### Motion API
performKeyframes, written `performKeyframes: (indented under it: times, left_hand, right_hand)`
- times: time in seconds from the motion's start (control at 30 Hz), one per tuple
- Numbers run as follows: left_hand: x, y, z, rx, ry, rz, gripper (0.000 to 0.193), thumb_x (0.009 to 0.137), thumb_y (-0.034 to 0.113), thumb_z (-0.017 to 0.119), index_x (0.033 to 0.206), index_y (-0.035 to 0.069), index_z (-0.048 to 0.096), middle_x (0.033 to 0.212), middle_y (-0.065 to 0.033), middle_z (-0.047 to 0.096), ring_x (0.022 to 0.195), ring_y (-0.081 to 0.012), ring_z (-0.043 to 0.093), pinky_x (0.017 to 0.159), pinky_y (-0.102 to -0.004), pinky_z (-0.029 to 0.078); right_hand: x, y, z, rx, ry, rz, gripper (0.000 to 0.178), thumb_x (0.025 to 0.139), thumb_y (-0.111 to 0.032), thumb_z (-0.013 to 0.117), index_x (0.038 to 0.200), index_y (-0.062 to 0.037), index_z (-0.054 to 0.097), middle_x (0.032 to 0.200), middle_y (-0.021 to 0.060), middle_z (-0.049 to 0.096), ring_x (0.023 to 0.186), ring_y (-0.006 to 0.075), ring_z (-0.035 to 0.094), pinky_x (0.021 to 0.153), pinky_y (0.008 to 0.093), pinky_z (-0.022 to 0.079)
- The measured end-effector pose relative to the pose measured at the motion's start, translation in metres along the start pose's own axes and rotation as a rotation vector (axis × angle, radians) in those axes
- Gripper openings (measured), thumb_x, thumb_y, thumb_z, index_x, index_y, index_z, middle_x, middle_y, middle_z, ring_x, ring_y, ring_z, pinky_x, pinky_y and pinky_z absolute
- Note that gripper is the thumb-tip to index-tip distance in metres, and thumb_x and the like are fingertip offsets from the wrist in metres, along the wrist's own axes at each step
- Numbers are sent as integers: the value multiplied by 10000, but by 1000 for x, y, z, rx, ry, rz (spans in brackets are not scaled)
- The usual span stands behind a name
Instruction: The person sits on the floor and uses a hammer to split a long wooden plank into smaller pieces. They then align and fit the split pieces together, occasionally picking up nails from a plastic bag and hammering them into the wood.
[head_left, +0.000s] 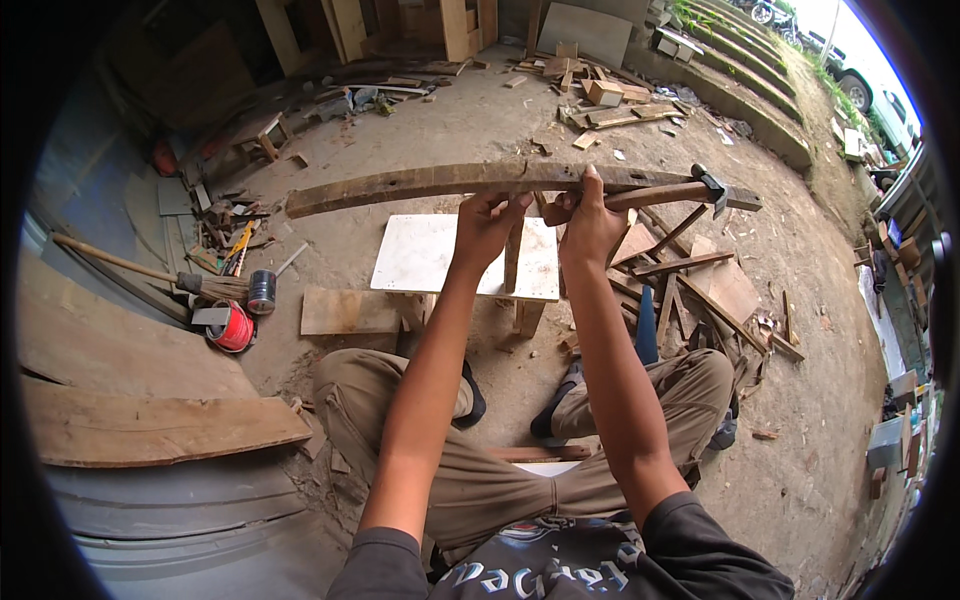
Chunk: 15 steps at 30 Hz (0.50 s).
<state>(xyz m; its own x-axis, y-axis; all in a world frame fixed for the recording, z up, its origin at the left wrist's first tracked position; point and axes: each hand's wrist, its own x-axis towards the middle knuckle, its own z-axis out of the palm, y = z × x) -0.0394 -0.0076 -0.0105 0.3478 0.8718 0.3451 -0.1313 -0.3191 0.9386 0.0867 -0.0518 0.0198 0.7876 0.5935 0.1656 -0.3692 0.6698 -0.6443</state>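
Note:
A long worn wooden plank (440, 182) with dark holes is held crosswise in front of me. My left hand (488, 228) is closed at its lower edge, fingertips pinched against the wood; whether they also hold something small cannot be seen. My right hand (592, 222) grips a claw hammer (668, 195) by its wooden handle, with the thumb pressed up against the plank. The hammer's dark head lies over the plank's right part. Between my hands a narrow wooden strip (513, 260) runs down from the plank in front of a low white-topped table (425, 255).
A blue saw blade (647, 325) stands by my right knee among scrap wood. At left are a broom (205, 285), a red bucket (232, 328), a dark can (262, 292) and a curved board (170, 430). More offcuts (610, 95) lie ahead, near concrete steps (745, 90).

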Motion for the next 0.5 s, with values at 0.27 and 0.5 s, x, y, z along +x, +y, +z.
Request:
performKeyframes:
  times: [0.27,0.5]
  left_hand:
    - [-10,31,-14,418,-26,1,310,879,250,736,1078,15,707,1002,-108,722,912,-143,652,830,-294,495]
    - [9,141,-32,1036,-76,567,420,768,434,800,928,57,710,790,-93,719,763,-220,698,709,-342,539]
  right_hand:
    - [1,3,5,18,-26,-7,164,899,-70,650,971,-1,519,741,60,578,510,135,534,442,276,457]
    - [1,3,-1,-29,-3,27,172,896,-83,654,972,-3,522,753,50,576,540,128,550,454,282,474]
